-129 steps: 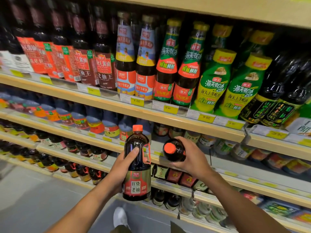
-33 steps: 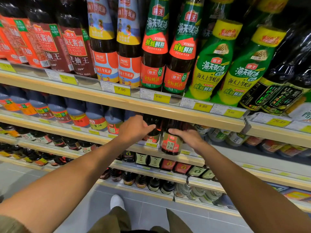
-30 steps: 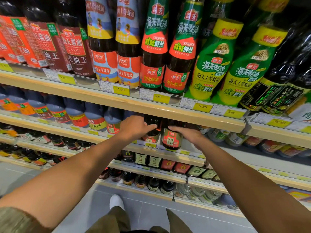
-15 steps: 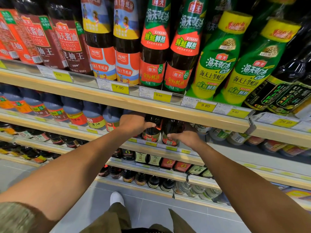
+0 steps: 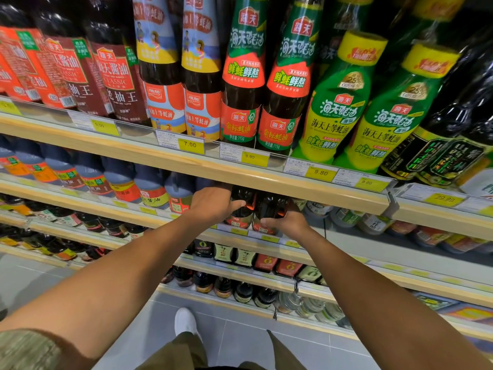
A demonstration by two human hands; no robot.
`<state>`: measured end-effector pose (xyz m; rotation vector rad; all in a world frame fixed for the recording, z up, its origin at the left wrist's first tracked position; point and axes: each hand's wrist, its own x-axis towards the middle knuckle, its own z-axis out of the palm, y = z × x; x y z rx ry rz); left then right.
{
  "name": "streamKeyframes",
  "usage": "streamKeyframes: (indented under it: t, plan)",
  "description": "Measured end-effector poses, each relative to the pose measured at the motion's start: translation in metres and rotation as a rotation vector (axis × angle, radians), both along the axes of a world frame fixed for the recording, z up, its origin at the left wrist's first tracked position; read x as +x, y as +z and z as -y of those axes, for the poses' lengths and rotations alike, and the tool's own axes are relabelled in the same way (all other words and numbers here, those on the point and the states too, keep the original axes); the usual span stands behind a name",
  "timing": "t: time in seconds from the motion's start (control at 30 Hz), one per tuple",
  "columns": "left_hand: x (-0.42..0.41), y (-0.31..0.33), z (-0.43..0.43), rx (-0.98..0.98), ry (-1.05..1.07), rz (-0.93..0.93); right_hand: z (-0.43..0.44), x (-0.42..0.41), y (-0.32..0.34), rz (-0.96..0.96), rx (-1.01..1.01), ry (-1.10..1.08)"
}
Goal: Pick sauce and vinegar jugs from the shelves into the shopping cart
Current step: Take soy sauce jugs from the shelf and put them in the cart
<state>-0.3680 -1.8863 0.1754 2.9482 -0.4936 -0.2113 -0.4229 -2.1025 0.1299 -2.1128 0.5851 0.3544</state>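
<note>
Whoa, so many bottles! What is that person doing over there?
A person is at a shelf in a shop packed with sauce bottles, reaching in with both arms. Their left grip holds the left dark jug, and their right grip holds the right dark jug low by its label. The two jugs stand side by side on the shelf, not lifted out yet. No shopping cart is in view.
</note>
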Motion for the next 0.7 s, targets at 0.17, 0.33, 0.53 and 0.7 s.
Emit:
streamKeyframes:
  t: [0.17,0.33,0.53,0.7]
  plan:
    - [-0.026,0.005,-0.001,-0.067,0.027,0.029,0.012,0.000,-0.017,0.064,-0.016,0.057]
    - [-0.056,0.004,-0.011,-0.129,-0.006,0.049,0.016,-0.008,-0.029,0.156,-0.041,0.104]
    - [-0.083,0.006,-0.034,-0.153,-0.005,0.058,-0.013,-0.056,0.024,0.264,-0.132,0.126]
    - [-0.097,0.004,-0.061,-0.134,-0.042,0.116,-0.038,-0.088,0.039,0.308,-0.408,0.186]
